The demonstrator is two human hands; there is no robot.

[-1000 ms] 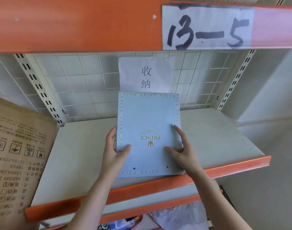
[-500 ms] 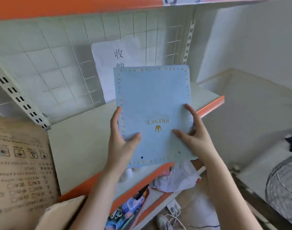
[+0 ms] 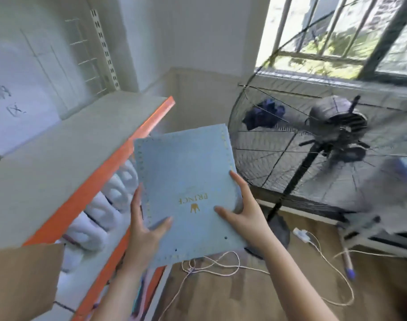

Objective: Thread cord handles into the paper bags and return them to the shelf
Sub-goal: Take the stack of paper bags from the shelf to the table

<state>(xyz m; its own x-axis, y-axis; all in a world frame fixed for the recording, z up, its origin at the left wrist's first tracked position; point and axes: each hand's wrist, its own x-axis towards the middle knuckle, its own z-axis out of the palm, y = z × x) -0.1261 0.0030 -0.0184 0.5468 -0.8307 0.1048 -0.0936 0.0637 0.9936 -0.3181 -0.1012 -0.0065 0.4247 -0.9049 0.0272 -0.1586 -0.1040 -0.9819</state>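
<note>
Now that the shelf point(image 3: 59, 158) has slid to the left of the frame, the room shows: wooden floor point(image 3: 279, 297), barred window point(image 3: 325, 42) upper right, standing fan point(image 3: 336, 133). The paper bag point(image 3: 186, 181), lifted off the shelf, hangs mid-frame above the floor, left hand point(image 3: 144, 230) and right hand point(image 3: 244, 214) each clasping a side edge, thumbs on top. Loose cord point(image 3: 221, 262) lies below; the bag's punched holes point(image 3: 225, 237) look empty, so threading seems next.

Both bare forearms reached up and forward from the lower edge of the view. The left hand point(image 3: 144, 225) pinched the paper bag point(image 3: 186, 172) at its left edge, thumb laid on its face. The right hand point(image 3: 245, 214) gripped the right edge, thumb on top, forefinger stretched along the side.
</note>
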